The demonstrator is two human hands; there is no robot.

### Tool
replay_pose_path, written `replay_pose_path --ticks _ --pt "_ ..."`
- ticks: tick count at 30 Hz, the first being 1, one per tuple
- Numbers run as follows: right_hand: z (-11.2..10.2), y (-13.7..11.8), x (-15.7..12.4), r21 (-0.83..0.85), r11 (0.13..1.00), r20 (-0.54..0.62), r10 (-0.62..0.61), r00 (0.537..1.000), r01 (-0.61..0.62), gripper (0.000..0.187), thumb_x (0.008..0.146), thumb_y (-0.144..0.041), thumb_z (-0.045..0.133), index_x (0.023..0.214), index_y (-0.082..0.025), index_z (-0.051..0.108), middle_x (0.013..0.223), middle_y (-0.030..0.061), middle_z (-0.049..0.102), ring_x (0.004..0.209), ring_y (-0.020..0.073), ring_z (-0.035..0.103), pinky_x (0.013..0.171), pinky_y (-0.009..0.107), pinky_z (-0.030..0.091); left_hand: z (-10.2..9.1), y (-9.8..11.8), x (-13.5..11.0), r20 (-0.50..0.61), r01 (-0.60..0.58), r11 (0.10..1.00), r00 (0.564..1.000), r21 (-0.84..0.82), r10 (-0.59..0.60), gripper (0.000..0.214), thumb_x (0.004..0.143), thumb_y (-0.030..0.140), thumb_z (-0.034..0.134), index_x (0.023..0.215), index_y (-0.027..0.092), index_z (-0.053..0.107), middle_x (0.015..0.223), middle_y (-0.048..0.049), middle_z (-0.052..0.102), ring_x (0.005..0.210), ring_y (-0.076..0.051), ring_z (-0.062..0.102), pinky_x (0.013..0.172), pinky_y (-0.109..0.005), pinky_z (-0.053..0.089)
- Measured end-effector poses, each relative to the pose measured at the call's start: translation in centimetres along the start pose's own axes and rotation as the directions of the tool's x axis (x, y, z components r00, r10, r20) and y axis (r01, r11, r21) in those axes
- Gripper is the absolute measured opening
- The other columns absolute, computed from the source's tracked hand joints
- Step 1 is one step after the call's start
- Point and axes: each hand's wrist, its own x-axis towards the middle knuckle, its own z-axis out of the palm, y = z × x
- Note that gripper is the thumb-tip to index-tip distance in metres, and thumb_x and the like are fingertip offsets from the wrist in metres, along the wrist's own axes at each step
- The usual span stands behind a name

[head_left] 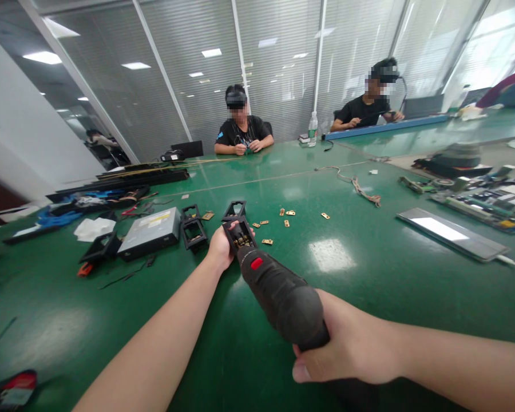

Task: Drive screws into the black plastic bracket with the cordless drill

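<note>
Fingers of my left hand [221, 250] are closed around a small black plastic housing [229, 228], tilted up off the green table. Brass-coloured pieces [242, 240] show inside it. A black cordless drill [278, 294] with a red switch is gripped in my right hand [352, 346]. Its front end points into the housing; the bit itself is hidden. Just beyond lies another black housing [234, 209], and two more black housings [194, 233] stand to the left. Several small brass plates [290, 213] are scattered to the right of my left hand.
On the left are a silver disc drive [151, 230], white tissue [94, 229] and dark strips [133, 177]. A phone [452, 232] with a cable and circuit boards [493, 200] lie right. Two people sit across the table [257, 171], near a water bottle [312, 129].
</note>
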Motion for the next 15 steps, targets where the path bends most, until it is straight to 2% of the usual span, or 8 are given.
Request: replay_pose_path --ticks 2,6,8,12,15 --pt "0.1 -0.1 0.3 0.039 0.999 0.049 -0.001 0.999 -0.001 0.043 0.061 -0.014 0.086 0.094 -0.017 0.06 0.079 -0.0027 0.065 0.067 0.0133 0.058 0.059 0.023 0.044 0.0 0.0 0.1 0.009 0.005 1.0 1.0 -0.001 -0.005 0.031 0.086 0.023 0.048 0.105 0.006 0.067 0.073 -0.0141 0.074 0.062 -0.027 0.072 0.059 -0.038 0.058" --pt "0.4 -0.1 0.6 0.088 0.996 0.053 0.015 0.998 -0.02 0.068 0.055 -0.007 0.085 0.117 -0.016 0.058 0.08 -0.003 0.068 0.068 0.0161 0.062 0.059 0.024 0.045 0.1 0.1 0.0 0.031 0.031 0.999 0.999 0.019 -0.032 0.026 0.087 0.025 0.047 0.092 0.009 0.067 0.07 -0.0141 0.073 0.06 -0.026 0.071 0.057 -0.036 0.057" --pt "0.3 0.2 0.7 0.091 0.995 0.047 0.029 0.998 -0.033 0.061 0.054 -0.008 0.085 0.11 -0.016 0.061 0.077 -0.003 0.068 0.066 0.016 0.062 0.058 0.024 0.044 0.2 0.1 -0.1 0.025 0.037 0.999 0.999 0.032 -0.038 0.025 0.087 0.026 0.047 0.088 0.01 0.066 0.069 -0.0137 0.073 0.059 -0.025 0.071 0.056 -0.035 0.057" --pt "-0.3 1.0 0.7 0.114 0.992 0.091 0.048 0.995 -0.059 0.031 0.056 -0.015 0.085 0.077 -0.015 0.064 0.065 -0.0027 0.065 0.057 0.0128 0.057 0.053 0.022 0.042 0.4 -0.1 -0.3 0.007 0.024 0.999 1.0 0.045 -0.025 0.022 0.085 0.027 0.05 0.084 0.011 0.065 0.069 -0.0133 0.072 0.06 -0.026 0.071 0.055 -0.035 0.056" --pt "-0.7 1.3 0.7 0.175 0.982 0.105 0.058 0.993 -0.075 0.028 0.058 -0.021 0.085 0.073 -0.014 0.063 0.062 0.0 0.066 0.056 0.0135 0.058 0.052 0.023 0.045 0.4 0.0 -0.3 0.009 0.037 0.999 0.999 0.039 -0.037 0.024 0.085 0.028 0.049 0.08 0.012 0.065 0.069 -0.0139 0.072 0.06 -0.025 0.07 0.056 -0.035 0.056"
